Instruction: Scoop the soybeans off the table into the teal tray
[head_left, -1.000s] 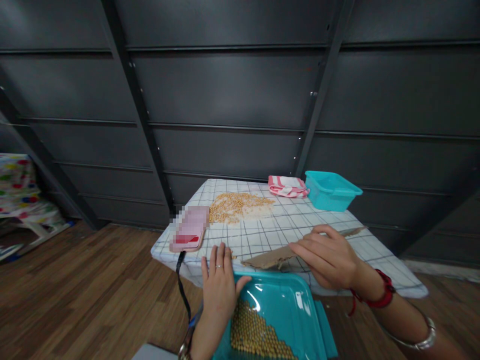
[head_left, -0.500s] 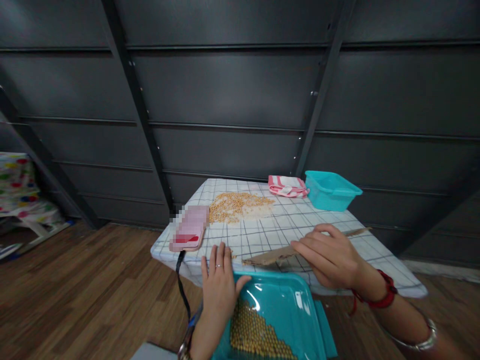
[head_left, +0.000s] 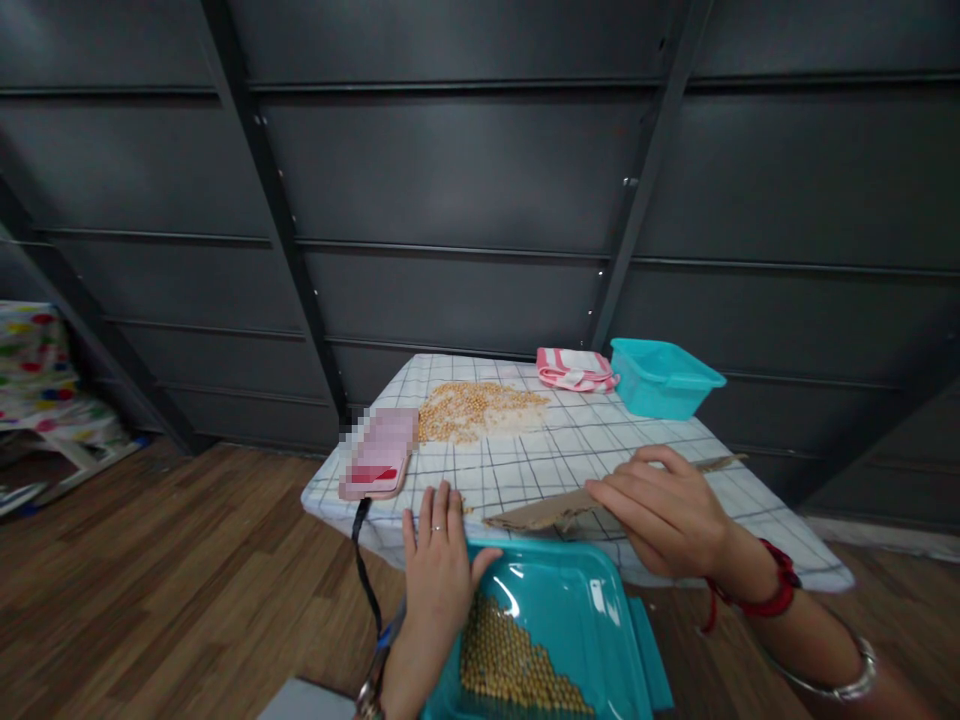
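Observation:
My left hand point(head_left: 439, 570) grips the far left rim of a teal tray point(head_left: 592, 625), fingers over the edge and thumb inside. The tray sits just below the table's near edge and holds a heap of yellow beans point(head_left: 510, 665). My right hand point(head_left: 660, 510) rests on a long brown strip of cardboard point(head_left: 540, 513) that lies along the near edge of the checked tablecloth point(head_left: 570, 450), fingers closed over it. A few stray beans lie on the cloth by my left fingertips.
Farther back on the cloth lies a spread of yellow beans point(head_left: 480, 408). A pink phone point(head_left: 379, 455) with a dark strap sits at the left corner. A pink striped cloth point(head_left: 574, 369) and a teal tub point(head_left: 661, 377) stand at the back right. Dark metal panels rise behind; wood floor surrounds.
None of the things has moved noticeably; the cardboard strip under my right hand has tipped a little flatter against the cloth, and the view has shifted slightly.

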